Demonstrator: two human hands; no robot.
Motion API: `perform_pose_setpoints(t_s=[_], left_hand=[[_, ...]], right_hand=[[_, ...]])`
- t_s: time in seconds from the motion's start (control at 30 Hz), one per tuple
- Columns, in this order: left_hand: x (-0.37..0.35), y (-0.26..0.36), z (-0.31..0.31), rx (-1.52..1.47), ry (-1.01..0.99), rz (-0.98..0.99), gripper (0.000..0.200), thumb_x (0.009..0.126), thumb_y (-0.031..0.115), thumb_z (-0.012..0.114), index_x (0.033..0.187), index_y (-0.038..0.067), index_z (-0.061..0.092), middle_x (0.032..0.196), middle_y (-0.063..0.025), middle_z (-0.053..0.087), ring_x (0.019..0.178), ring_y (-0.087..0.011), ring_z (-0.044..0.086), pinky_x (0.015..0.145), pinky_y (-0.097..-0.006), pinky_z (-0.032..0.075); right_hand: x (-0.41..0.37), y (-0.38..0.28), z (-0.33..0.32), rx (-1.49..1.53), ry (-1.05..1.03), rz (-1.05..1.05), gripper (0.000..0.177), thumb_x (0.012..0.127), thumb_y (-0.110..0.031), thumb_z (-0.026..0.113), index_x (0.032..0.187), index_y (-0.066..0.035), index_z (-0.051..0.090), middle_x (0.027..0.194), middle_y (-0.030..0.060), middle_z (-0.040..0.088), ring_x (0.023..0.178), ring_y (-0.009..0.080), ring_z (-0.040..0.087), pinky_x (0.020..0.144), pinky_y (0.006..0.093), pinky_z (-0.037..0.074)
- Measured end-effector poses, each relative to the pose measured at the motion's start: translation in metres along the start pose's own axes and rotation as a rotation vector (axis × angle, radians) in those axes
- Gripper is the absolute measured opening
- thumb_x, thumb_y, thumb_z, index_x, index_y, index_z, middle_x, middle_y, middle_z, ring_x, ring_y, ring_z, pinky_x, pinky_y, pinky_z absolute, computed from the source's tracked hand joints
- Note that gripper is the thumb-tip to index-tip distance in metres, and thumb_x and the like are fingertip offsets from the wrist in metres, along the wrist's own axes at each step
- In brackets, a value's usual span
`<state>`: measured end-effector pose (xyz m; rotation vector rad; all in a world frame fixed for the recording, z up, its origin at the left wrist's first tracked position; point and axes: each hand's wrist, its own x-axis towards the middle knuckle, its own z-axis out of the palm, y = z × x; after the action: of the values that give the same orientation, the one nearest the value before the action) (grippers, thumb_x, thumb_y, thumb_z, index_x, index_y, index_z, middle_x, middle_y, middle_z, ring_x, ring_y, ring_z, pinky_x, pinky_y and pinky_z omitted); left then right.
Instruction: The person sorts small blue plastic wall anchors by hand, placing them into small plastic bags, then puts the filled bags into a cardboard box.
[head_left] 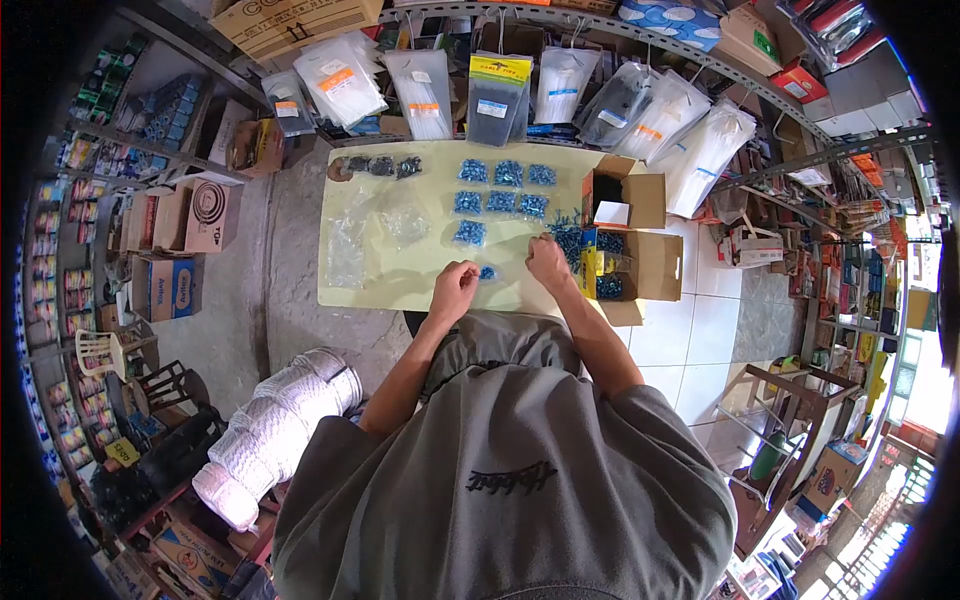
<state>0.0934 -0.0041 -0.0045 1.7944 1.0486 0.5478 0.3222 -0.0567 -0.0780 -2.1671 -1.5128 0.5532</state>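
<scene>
On the pale yellow table (385,283), my left hand (455,288) has its fingers pinched at the edge of a small clear plastic bag (487,272) with blue pieces in it. The pieces resemble screws but are too small to name surely. My right hand (547,262) is closed beside a loose blue pile (568,243); whatever it may hold is hidden. Filled bags (501,203) lie in rows beyond my hands. An open carton (657,266) at the right contains more blue pieces.
Empty clear bags (347,240) and small dark packs (382,166) lie on the table's left side. Another open box (645,200) stands at the far right corner. Hanging packs of cable ties (499,105) line the back shelf. A wrapped rope roll (280,430) is at my left.
</scene>
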Motion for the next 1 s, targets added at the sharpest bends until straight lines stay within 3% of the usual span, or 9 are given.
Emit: perform_pose_setpoints(t_s=[0.13,0.2,0.23,0.3,0.33,0.4,0.57,0.63,1.0], left_hand=[[-0.001,-0.002,-0.002,-0.009,-0.037,-0.052,0.012,0.084,0.003,0.061,0.096,0.002,0.063,0.089,-0.01,0.062,0.077,-0.0177,0.063,0.068,-0.0279,0.05],[-0.001,-0.003,-0.001,-0.018,-0.03,-0.067,0.012,0.084,0.003,0.061,0.096,0.001,0.063,0.09,-0.0096,0.063,0.077,-0.0171,0.063,0.068,-0.0274,0.05],[-0.001,-0.003,-0.001,-0.027,-0.023,-0.081,0.013,0.084,0.003,0.062,0.097,0.001,0.064,0.091,-0.0093,0.063,0.077,-0.0165,0.063,0.069,-0.0269,0.05],[-0.001,-0.001,0.0,-0.046,0.003,-0.079,0.013,0.083,0.001,0.062,0.095,0.001,0.063,0.088,-0.0099,0.063,0.075,-0.0166,0.063,0.067,-0.0275,0.05],[-0.001,0.0,0.0,-0.066,0.027,-0.076,0.013,0.081,0.0,0.062,0.094,0.001,0.063,0.085,-0.0105,0.062,0.072,-0.0168,0.063,0.065,-0.0281,0.05],[-0.001,0.005,-0.002,-0.068,0.009,-0.11,0.013,0.081,-0.001,0.062,0.094,0.001,0.063,0.087,-0.0106,0.062,0.073,-0.0167,0.063,0.066,-0.0281,0.051],[0.001,0.006,-0.002,-0.033,-0.011,-0.165,0.017,0.083,0.004,0.064,0.099,0.002,0.064,0.092,-0.0094,0.066,0.076,-0.0161,0.064,0.069,-0.0283,0.051],[0.001,0.006,-0.001,-0.055,-0.005,-0.164,0.017,0.083,0.004,0.063,0.1,0.002,0.064,0.093,-0.0099,0.066,0.076,-0.0171,0.064,0.069,-0.0288,0.051],[0.0,0.001,0.001,-0.089,0.003,-0.155,0.014,0.082,0.001,0.062,0.096,0.001,0.063,0.09,-0.0097,0.065,0.072,-0.0148,0.063,0.066,-0.0272,0.051]], right_hand=[[-0.002,-0.009,-0.01,0.091,-0.049,0.041,0.007,0.069,-0.002,0.062,0.075,0.0,0.06,0.084,0.0208,0.059,0.077,0.0395,0.061,0.07,0.0425,0.052],[0.0,-0.02,-0.016,0.2,-0.121,0.094,0.005,0.071,-0.003,0.063,0.074,0.0,0.061,0.08,0.0143,0.061,0.072,0.0288,0.062,0.063,0.0354,0.05],[0.0,-0.029,-0.022,0.201,-0.122,0.093,0.005,0.071,-0.003,0.063,0.074,0.0,0.061,0.08,0.0143,0.061,0.072,0.0288,0.062,0.063,0.0354,0.05],[-0.001,-0.051,-0.037,0.807,-0.296,0.281,0.003,0.077,-0.003,0.063,0.078,-0.001,0.061,0.078,0.005,0.06,0.069,0.0147,0.058,0.061,0.0274,0.047],[-0.002,-0.06,-0.042,0.808,-0.298,0.28,0.003,0.077,-0.003,0.063,0.078,-0.001,0.061,0.078,0.005,0.06,0.069,0.0147,0.058,0.061,0.0274,0.047],[-0.006,-0.075,-0.047,1.183,-0.467,0.297,0.0,0.082,-0.002,0.061,0.083,-0.002,0.061,0.077,-0.0008,0.055,0.071,0.0076,0.053,0.063,0.0232,0.045],[-0.009,-0.085,-0.04,1.203,-0.599,0.291,0.006,0.083,-0.001,0.061,0.088,-0.001,0.061,0.081,0.0016,0.058,0.073,0.0094,0.055,0.066,0.0238,0.047],[-0.009,-0.083,-0.038,1.053,-0.572,0.219,0.01,0.083,-0.001,0.061,0.093,0.0,0.062,0.086,0.0031,0.061,0.076,0.0104,0.056,0.068,0.0242,0.048],[-0.009,-0.088,-0.039,0.886,-0.372,0.119,0.014,0.082,-0.005,0.065,0.094,0.002,0.065,0.086,0.007,0.067,0.078,0.0144,0.064,0.067,0.0279,0.054]])
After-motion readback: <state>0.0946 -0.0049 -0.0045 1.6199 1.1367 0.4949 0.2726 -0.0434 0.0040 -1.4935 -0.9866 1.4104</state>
